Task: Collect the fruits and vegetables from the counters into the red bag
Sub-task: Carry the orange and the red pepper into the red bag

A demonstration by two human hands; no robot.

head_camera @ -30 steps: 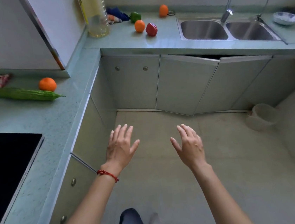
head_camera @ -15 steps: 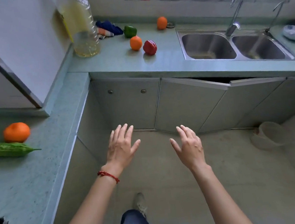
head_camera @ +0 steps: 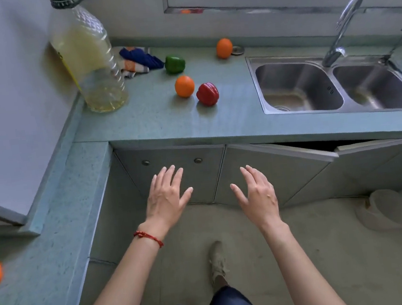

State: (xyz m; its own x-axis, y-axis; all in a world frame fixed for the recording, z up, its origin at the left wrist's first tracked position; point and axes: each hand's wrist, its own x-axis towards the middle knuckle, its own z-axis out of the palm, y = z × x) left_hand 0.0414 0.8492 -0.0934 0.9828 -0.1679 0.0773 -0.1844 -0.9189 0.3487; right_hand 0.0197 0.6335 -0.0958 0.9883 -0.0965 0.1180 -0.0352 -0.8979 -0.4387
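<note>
Head view: left hand (head_camera: 166, 201) and right hand (head_camera: 257, 194), each grip spread wide, empty, touching nothing.

Beyond the fingers (head_camera: 172, 173) the surface (head_camera: 156, 117) lies bare up to the red pepper (head_camera: 207, 94) and orange (head_camera: 184, 86). An oil bottle (head_camera: 89, 64) stands far left of them, the sink (head_camera: 298, 88) right.

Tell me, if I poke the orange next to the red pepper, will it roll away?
Probably yes. The orange looks round and smooth, and it sits free on a flat counter, so a poke would likely send it rolling. It might bump the red pepper close beside it. It looks firm, so it is likely easy to grab.
</note>
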